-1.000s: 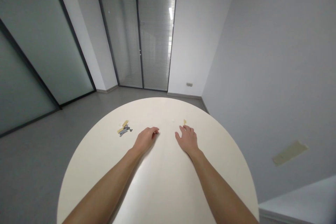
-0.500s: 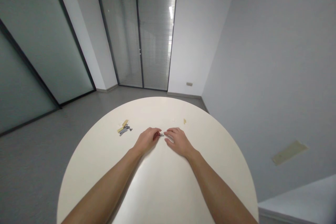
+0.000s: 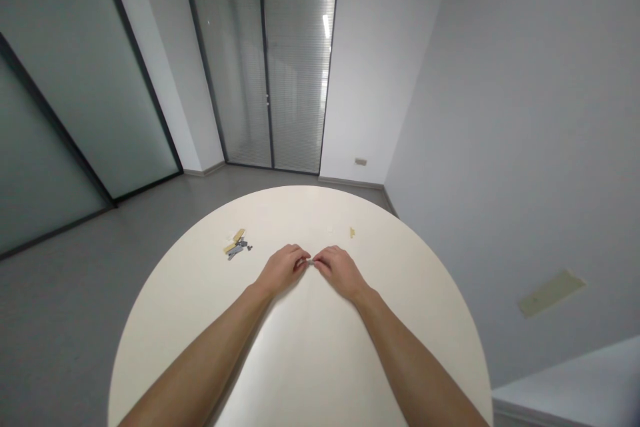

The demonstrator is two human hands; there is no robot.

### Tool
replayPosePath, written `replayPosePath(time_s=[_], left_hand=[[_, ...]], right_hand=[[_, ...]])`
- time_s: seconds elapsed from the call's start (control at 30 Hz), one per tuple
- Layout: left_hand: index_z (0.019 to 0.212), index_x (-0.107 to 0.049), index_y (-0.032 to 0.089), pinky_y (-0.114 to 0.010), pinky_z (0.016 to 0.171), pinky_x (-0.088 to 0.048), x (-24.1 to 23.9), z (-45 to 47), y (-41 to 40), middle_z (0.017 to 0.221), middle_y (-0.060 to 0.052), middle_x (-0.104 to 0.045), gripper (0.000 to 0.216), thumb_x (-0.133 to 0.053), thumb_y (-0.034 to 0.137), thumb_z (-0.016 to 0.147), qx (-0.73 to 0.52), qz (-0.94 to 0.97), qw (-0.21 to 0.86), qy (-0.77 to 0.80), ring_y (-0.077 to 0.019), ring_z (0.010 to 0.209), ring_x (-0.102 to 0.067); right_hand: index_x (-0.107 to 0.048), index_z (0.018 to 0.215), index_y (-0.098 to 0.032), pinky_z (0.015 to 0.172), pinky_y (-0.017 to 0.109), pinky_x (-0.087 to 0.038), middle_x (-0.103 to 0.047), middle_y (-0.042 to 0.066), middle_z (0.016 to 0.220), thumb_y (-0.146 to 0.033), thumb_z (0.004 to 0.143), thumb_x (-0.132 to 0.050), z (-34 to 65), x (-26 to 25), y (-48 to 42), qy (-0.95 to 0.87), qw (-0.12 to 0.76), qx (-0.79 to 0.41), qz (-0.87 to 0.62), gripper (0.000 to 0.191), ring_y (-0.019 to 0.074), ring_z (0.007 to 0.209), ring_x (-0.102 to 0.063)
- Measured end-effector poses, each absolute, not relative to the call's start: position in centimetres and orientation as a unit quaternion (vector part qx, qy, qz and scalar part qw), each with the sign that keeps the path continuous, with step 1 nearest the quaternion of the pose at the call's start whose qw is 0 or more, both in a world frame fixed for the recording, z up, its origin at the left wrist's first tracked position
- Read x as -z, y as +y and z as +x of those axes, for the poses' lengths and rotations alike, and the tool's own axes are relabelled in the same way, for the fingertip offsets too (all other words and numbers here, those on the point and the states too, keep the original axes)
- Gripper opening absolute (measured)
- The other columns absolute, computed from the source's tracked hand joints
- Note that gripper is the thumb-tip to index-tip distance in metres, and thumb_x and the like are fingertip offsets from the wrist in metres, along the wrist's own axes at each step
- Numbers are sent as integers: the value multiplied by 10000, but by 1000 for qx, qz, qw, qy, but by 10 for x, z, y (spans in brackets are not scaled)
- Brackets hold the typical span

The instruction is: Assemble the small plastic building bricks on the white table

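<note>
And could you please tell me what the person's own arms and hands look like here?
The left hand and right hand are ungloved, and both forearms are bare, with no sleeve, watch or bracelet showing. The fingers appear too small to rule out a thin ring.

Head camera, facing forward and down over table (image 3: 310, 353).
</note>
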State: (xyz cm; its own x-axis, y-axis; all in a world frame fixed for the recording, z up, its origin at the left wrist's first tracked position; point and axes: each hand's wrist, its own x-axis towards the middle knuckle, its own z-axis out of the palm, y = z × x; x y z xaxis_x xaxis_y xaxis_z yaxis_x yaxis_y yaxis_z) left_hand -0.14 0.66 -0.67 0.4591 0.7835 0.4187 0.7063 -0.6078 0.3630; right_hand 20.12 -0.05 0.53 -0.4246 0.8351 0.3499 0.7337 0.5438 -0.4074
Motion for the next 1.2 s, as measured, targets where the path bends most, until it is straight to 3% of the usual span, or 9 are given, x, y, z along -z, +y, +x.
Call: replayPosePath(time_s=[0.2, 0.4, 1.2], left_hand=[[951, -684, 208, -320, 818, -451, 5, -1, 9, 941, -54, -683, 169, -518, 238, 945, -293, 859, 58, 416, -195, 906, -604], [991, -640, 199, -325, 787, -449, 7, -2, 8, 940, -54, -676, 197, -458, 272, 974, -297, 842, 58, 447, -205, 897, -605], [1038, -632, 226, -316, 809, -479, 4, -2, 6, 965, -35, -680, 164, -497, 294, 975, -336, 843, 47, 417, -188, 917, -613]], right_hand=[[-701, 1017, -232, 868, 312, -457, -720, 30, 989, -253, 942, -580, 203, 4, 3, -819, 324, -140, -452, 144, 186, 947, -618], [-684, 1036, -251, 887, 314, -469, -701, 17, 1024, -176, 901, -606, 203, 3, 2, -797, 373, -162, -446, 173, 172, 974, -619], [-682, 1036, -232, 913, 362, -434, -723, 29, 1022, -222, 923, -623, 203, -2, 2, -815, 368, -105, -436, 128, 200, 970, -632]])
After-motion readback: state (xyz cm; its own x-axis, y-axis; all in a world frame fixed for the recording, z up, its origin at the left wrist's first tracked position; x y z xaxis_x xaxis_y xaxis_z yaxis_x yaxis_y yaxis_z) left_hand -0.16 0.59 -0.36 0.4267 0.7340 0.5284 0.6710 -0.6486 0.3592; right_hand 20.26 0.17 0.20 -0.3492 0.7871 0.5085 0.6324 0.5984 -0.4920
